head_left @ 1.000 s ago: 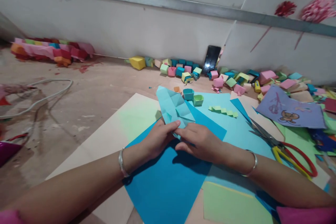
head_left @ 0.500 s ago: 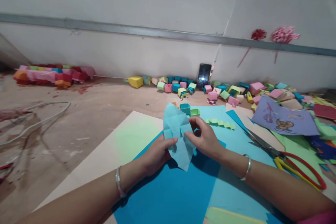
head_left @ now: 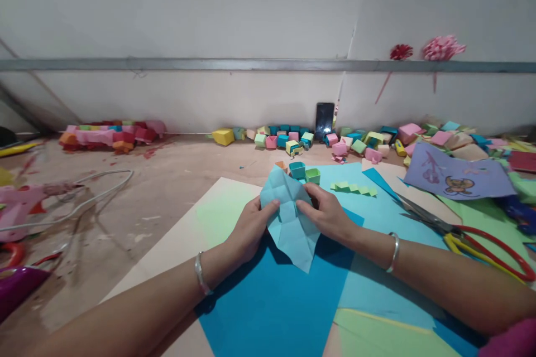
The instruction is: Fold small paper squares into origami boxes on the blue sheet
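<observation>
A creased light blue sheet of paper (head_left: 290, 217) is held up in front of me, its fold lines crossing and its lower corner pointing down. My left hand (head_left: 253, 228) grips its left edge, thumb on the front and fingers behind. On the right side, my right hand (head_left: 329, 212) pinches the sheet the same way, its thumb near the middle creases. Below lies a darker blue sheet (head_left: 276, 307). Just behind the held paper stand a small teal paper box (head_left: 297, 170) and a green paper box (head_left: 312, 176).
Scissors (head_left: 452, 230) with red and yellow handles lie at the right, near a purple drawn-on sheet (head_left: 458, 173). Several folded paper boxes line the wall beside a phone (head_left: 324, 121). A pink glue gun (head_left: 19, 203) and white cable (head_left: 100, 178) are at the left.
The light blue paper has been spread flatter between my hands, its middle folds opened out. Both hands keep hold of it. My view has levelled and shifted left, bringing the glue gun into sight.
</observation>
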Demonstrator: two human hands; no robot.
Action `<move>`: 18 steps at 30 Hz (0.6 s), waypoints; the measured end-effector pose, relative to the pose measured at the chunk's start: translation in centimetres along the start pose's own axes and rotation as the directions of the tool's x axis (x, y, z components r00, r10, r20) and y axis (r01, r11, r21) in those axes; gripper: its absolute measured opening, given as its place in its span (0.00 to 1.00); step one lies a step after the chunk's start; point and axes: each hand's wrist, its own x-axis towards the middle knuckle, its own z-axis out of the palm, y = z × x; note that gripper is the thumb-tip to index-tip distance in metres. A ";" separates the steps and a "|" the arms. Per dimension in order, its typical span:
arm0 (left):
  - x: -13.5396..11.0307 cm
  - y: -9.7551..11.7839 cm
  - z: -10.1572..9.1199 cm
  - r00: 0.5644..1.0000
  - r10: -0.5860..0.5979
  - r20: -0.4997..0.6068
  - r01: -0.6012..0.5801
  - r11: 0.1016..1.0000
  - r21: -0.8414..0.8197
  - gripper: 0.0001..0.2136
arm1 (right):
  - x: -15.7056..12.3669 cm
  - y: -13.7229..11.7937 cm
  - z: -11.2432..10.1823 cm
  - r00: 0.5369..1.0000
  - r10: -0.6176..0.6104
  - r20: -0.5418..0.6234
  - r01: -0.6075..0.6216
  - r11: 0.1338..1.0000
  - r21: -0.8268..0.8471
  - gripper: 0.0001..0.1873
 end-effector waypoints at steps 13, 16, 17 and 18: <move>-0.3 -0.3 0.0 0.992 0.125 0.020 -0.126 0.955 0.270 0.14 | -0.1 -0.1 0.0 0.987 -0.148 0.058 0.149 0.989 -0.020 0.09; -0.2 -0.2 -0.2 0.990 0.133 0.050 -0.142 0.937 0.320 0.13 | 0.0 0.0 0.0 0.994 -0.101 0.028 0.102 0.995 -0.022 0.11; -0.2 -0.3 -0.2 0.990 0.130 0.060 -0.143 0.933 0.330 0.13 | 0.0 0.0 0.0 0.996 -0.087 0.010 0.087 0.996 -0.029 0.10; -0.2 -0.3 -0.3 0.989 0.129 0.070 -0.145 0.930 0.338 0.13 | -0.1 0.0 0.0 0.998 -0.068 -0.007 0.067 0.997 -0.036 0.09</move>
